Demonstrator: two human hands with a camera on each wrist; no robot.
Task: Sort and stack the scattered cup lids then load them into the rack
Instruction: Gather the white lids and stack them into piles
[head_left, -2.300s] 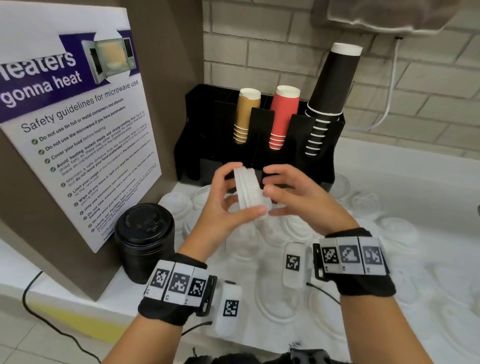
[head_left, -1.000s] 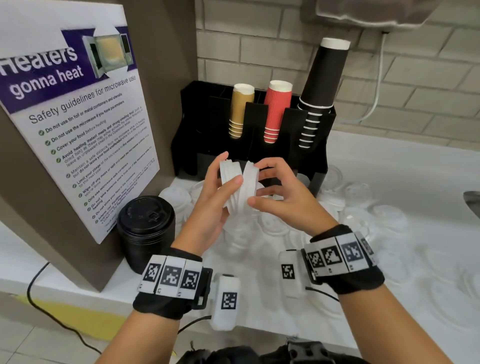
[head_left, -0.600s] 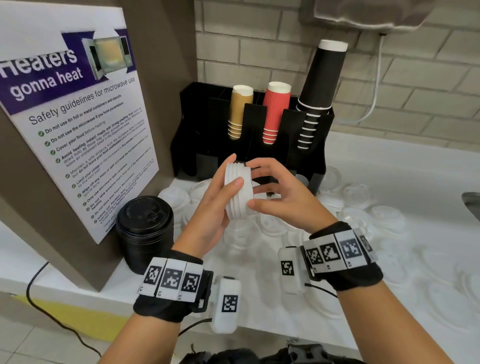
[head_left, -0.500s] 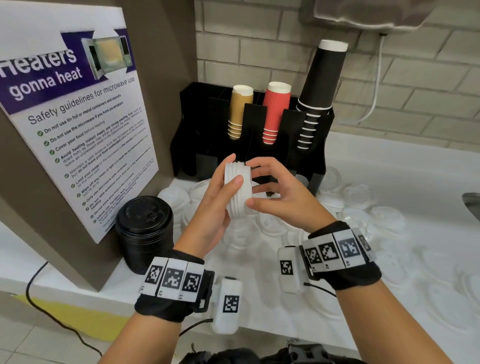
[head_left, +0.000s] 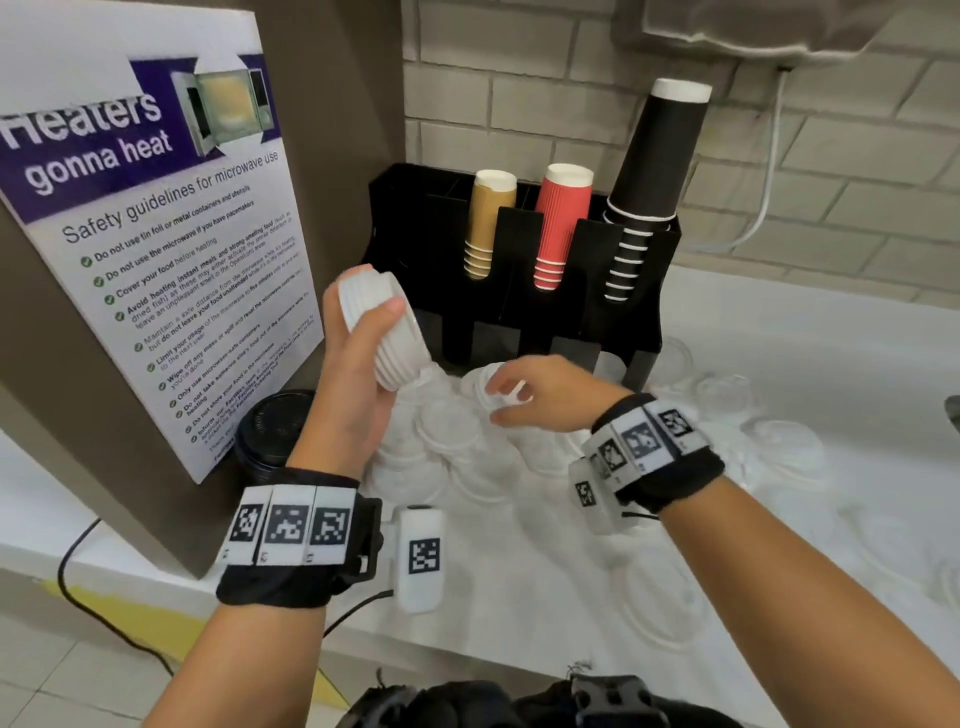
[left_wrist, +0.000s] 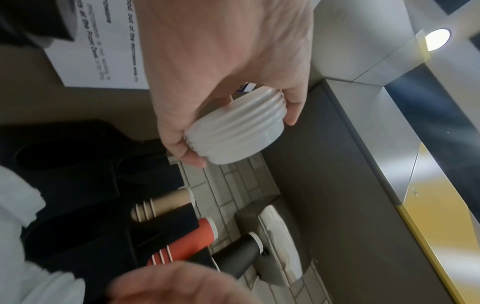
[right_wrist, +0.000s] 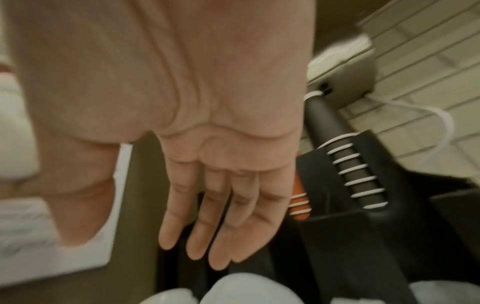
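Note:
My left hand (head_left: 358, 358) grips a stack of white cup lids (head_left: 382, 325), tilted, in front of the black rack's (head_left: 641, 291) left side. The left wrist view shows thumb and fingers curled round the white lid stack (left_wrist: 235, 127). Lower down, my right hand (head_left: 511, 395) hovers over the scattered clear lids (head_left: 447, 431) on the white counter, fingers loosely spread and holding nothing. Its straight fingers (right_wrist: 223, 226) show in the right wrist view, above the rack (right_wrist: 363, 246).
The rack holds tan cups (head_left: 488, 223), red cups (head_left: 558, 223) and tall black cups (head_left: 660, 156). A stack of black lids (head_left: 270, 431) stands at the left, below a microwave poster (head_left: 145, 244). More clear lids (head_left: 779, 441) lie at the right of the counter.
My right hand has let go of the white lid stack and dropped to the scattered lids. My left hand alone now holds the stack, moved left and tilted.

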